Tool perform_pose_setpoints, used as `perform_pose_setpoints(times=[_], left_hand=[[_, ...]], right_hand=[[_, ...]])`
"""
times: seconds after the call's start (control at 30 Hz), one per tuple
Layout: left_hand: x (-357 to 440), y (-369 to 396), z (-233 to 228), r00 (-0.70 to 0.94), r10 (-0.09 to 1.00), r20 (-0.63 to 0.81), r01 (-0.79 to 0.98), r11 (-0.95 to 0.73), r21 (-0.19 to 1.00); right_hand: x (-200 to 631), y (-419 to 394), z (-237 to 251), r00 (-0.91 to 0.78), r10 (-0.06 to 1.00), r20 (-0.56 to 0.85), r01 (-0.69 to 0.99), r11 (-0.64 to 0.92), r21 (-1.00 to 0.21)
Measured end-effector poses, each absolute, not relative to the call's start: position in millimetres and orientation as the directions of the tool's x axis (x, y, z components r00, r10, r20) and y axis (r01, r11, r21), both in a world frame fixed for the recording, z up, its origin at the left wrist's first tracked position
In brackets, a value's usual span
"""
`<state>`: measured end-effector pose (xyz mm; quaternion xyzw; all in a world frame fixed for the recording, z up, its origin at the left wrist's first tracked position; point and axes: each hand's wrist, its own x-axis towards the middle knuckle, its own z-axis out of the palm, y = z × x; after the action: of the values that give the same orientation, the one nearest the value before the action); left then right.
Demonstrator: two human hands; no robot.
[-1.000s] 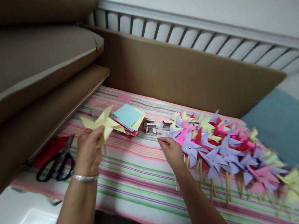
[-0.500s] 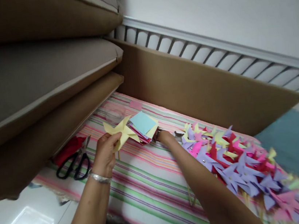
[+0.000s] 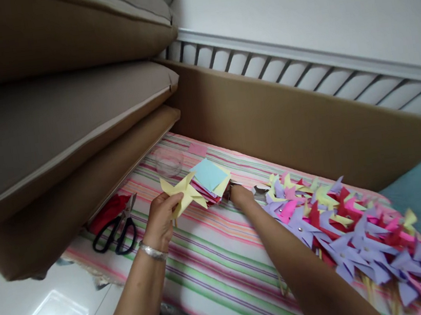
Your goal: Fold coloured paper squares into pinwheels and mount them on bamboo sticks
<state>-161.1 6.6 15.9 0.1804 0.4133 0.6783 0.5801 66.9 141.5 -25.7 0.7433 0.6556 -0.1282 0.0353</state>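
Note:
A pale yellow paper pinwheel [image 3: 185, 194] is pinched in my left hand [image 3: 162, 213], its thumb pressed near the middle and a short piece of stick showing below. Just beyond it lies a stack of coloured paper squares [image 3: 208, 175], light blue on top with yellow, red and purple edges beneath. My right hand [image 3: 241, 195] reaches down at the right side of this stack, by a small dark, shiny thing that I cannot make out. Its fingers are mostly hidden from view. Many finished pinwheels [image 3: 335, 223], purple, pink, red and yellow, lie in a long heap right of my right forearm.
Black-handled scissors [image 3: 116, 232] rest at the left beside red material [image 3: 107, 215]. A clear round container [image 3: 168, 162] and a pink paper piece [image 3: 197, 149] lie farther back on the striped cloth [image 3: 208, 261]. Stacked cushions [image 3: 65, 114] overhang the left; a brown board [image 3: 285, 111] borders the back.
The view has shifted, so the whole scene sits a little farther right and lower. Both hands stay at nearly the same places beside the paper stack, and the left still pinches the pinwheel.

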Motion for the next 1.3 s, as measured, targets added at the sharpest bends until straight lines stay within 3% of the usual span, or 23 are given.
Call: perform_pose_setpoints(times=[0.23, 0.47, 0.6, 0.8, 0.97, 1.13, 1.3], left_hand=[[-159.0, 7.2, 15.8, -0.249, 0.939, -0.236, -0.631, 0.027, 0.775], [-164.4, 8.1, 15.1, -0.294, 0.927, -0.233, -0.585, 0.018, 0.811], [-163.1, 7.7, 19.4, -0.309, 0.923, -0.23, -0.579, 0.009, 0.816], [-152.5, 5.5, 22.1, -0.28, 0.937, -0.208, -0.601, -0.002, 0.799], [-150.1, 1.9, 23.7, -0.272, 0.939, -0.213, -0.597, 0.009, 0.802], [-149.5, 1.8, 25.0, -0.266, 0.94, -0.216, -0.588, 0.019, 0.809], [-146.9, 2.9, 23.9, -0.303, 0.927, -0.221, -0.573, 0.008, 0.82]], right_hand=[[69.9, 133.4, -24.4, 0.041, 0.974, -0.221, 0.998, -0.053, -0.046], [76.2, 111.7, 4.2, 0.02, 0.999, -0.036, 0.997, -0.023, -0.068], [79.9, 61.8, 3.2, -0.071, 0.997, -0.01, 0.985, 0.069, -0.161], [76.2, 2.5, -41.4, -0.254, 0.965, -0.072, 0.897, 0.207, -0.391], [88.9, -11.8, -59.1, -0.235, 0.97, 0.056, 0.812, 0.228, -0.537], [95.9, -40.0, -64.3, -0.2, 0.955, 0.22, 0.772, 0.292, -0.564], [88.8, -39.3, -70.2, -0.216, 0.943, 0.254, 0.777, 0.324, -0.539]])
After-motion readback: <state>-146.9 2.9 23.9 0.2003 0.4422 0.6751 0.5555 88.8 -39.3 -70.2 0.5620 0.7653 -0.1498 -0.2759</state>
